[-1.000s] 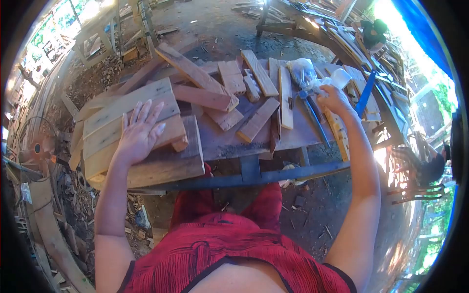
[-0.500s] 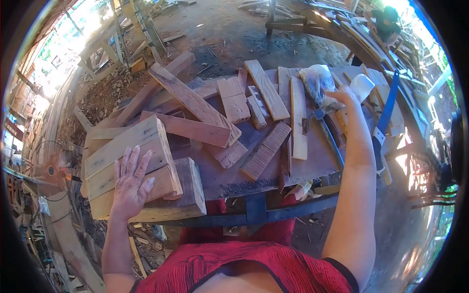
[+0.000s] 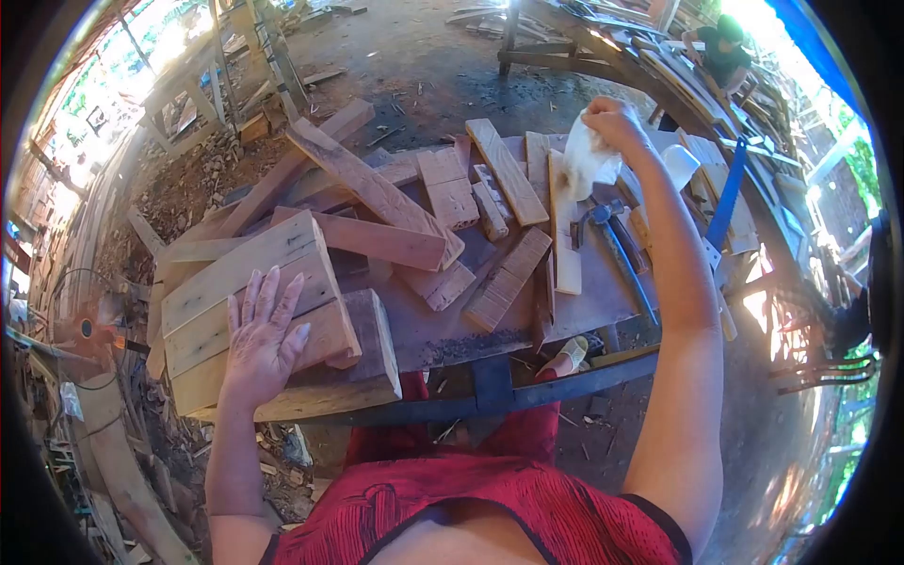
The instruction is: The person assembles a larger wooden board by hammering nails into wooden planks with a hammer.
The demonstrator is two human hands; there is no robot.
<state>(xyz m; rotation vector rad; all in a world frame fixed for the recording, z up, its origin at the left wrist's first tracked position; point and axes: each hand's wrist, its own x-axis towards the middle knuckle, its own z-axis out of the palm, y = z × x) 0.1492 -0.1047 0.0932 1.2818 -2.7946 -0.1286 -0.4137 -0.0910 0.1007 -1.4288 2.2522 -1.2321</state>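
My left hand (image 3: 264, 344) lies spread on a slatted wooden piece (image 3: 250, 273), which rests on a thick block (image 3: 372, 344) at the left of the table. Up at the right, my right hand (image 3: 612, 121) pinches the top of a translucent plastic bag (image 3: 589, 162) with something dark low in its side. The bag hangs over the table's far side, above a light wooden strip (image 3: 567, 254). Just nearer than it lies a hammer (image 3: 621, 259) with a blue handle. A white cup-like container (image 3: 680, 167) is beside my right forearm.
Wooden offcuts (image 3: 377, 193) are strewn over the dark table (image 3: 424, 334). A blue handsaw (image 3: 727, 198) lies at the right edge. Another person (image 3: 725, 56) is at the far right, near stacked boards (image 3: 673, 71). Scrap wood covers the ground at left.
My right hand has closed on the plastic bag and lifted it up and to the left, uncovering the hammer's head. My left hand stays on the slatted piece.
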